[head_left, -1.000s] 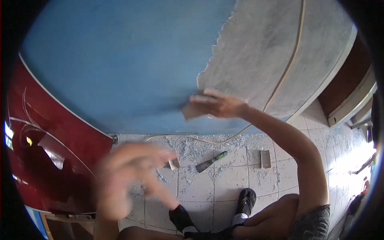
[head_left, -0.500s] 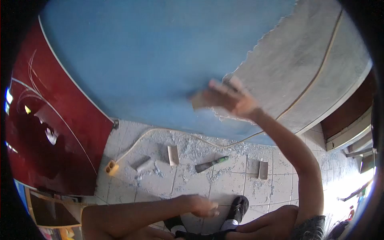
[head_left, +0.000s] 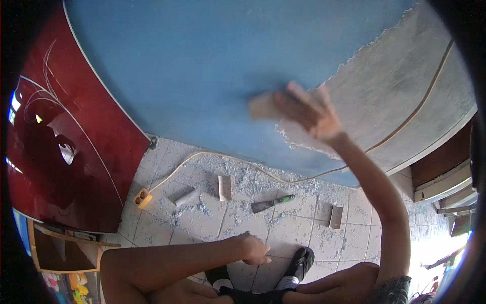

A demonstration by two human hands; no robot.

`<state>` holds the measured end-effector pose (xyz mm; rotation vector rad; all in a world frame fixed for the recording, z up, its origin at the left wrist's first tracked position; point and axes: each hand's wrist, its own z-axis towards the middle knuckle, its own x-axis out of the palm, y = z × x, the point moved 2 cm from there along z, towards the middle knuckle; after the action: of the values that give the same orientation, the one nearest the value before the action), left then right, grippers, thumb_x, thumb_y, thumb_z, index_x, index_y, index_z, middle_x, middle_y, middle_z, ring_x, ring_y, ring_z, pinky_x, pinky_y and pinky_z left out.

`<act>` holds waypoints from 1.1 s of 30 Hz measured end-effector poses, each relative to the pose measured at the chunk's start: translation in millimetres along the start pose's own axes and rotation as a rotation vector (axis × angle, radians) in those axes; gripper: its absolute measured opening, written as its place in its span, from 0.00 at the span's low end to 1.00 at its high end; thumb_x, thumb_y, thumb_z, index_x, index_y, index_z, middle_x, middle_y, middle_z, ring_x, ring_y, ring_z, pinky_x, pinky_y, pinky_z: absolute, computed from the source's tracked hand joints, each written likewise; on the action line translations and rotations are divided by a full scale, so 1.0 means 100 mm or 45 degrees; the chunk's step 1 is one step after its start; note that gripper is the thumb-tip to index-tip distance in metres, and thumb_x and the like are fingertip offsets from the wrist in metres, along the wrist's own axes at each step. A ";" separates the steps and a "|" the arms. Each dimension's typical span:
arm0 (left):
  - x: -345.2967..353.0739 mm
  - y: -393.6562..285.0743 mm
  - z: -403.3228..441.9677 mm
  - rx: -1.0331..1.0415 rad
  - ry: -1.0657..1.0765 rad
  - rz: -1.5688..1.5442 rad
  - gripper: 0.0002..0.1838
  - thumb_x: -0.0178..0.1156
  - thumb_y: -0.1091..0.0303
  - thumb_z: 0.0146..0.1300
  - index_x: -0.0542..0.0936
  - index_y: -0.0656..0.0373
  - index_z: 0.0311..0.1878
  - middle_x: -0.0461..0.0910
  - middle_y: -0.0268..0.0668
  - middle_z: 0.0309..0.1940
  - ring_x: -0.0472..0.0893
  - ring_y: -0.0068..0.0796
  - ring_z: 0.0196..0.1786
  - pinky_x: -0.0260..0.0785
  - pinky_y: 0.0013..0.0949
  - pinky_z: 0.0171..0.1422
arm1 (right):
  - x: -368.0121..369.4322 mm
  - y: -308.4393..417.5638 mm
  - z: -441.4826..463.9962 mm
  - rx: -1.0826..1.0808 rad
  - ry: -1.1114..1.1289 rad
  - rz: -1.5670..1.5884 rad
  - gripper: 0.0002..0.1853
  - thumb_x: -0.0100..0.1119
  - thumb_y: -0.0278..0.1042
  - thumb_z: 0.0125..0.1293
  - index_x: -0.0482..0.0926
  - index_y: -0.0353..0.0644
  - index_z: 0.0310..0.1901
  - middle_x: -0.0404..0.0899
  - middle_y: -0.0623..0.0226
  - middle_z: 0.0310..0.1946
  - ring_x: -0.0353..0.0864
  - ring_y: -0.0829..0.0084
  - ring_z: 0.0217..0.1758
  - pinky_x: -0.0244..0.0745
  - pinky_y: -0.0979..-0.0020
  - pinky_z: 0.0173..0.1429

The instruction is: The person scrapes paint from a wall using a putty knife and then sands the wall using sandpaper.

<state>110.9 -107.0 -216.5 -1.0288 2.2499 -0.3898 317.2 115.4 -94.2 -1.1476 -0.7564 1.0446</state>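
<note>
My right hand [head_left: 309,111] is raised against the blue painted surface [head_left: 182,66], blurred by motion. Its fingers press on a tan piece of sandpaper [head_left: 262,106], flat on the blue paint just left of the ragged paint edge. Right of that edge lies a bare grey area [head_left: 385,86]. My left hand [head_left: 255,250] hangs loosely above the floor, with nothing visible in its relaxed fingers. A scraper [head_left: 263,206] with a green handle lies on the tiles, between curled pieces of sandpaper [head_left: 224,187].
Paint chips litter the tiled floor [head_left: 243,230]. A pale cable [head_left: 243,161] runs from a yellow socket block [head_left: 143,198] across the floor and up over the grey area. A glossy dark red panel [head_left: 96,167] stands at left, with a wooden-framed shelf [head_left: 66,253] below it.
My right hand has moved the sandpaper slightly up along the blue surface. My left hand has shifted a little. The whole view has tilted slightly.
</note>
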 end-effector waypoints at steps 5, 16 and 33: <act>0.05 0.03 0.05 -0.029 -0.068 0.027 0.35 0.42 0.38 0.74 0.67 0.58 0.70 0.81 0.57 0.54 0.79 0.57 0.61 0.66 0.59 0.67 | -0.11 0.10 -0.04 0.163 0.145 0.756 0.35 0.53 0.45 0.67 0.59 0.64 0.77 0.53 0.79 0.80 0.40 0.66 0.85 0.33 0.49 0.86; 0.09 0.01 0.13 -0.018 -0.121 -0.030 0.36 0.45 0.39 0.73 0.66 0.57 0.72 0.81 0.58 0.55 0.78 0.57 0.62 0.65 0.60 0.68 | -0.06 -0.38 0.10 0.327 0.028 0.574 0.39 0.56 0.46 0.64 0.59 0.61 0.78 0.51 0.79 0.81 0.42 0.67 0.85 0.35 0.48 0.86; 0.04 -0.02 0.07 0.016 -0.032 0.040 0.38 0.40 0.37 0.75 0.59 0.56 0.77 0.80 0.59 0.54 0.78 0.59 0.61 0.67 0.57 0.67 | -0.11 -0.04 -0.12 0.215 0.142 0.659 0.38 0.58 0.49 0.64 0.59 0.68 0.77 0.54 0.85 0.79 0.43 0.71 0.84 0.38 0.40 0.84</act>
<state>114.5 -111.3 -223.0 -0.9852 2.2359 -0.3756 325.4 100.1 -93.4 -1.2733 -0.2753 1.4291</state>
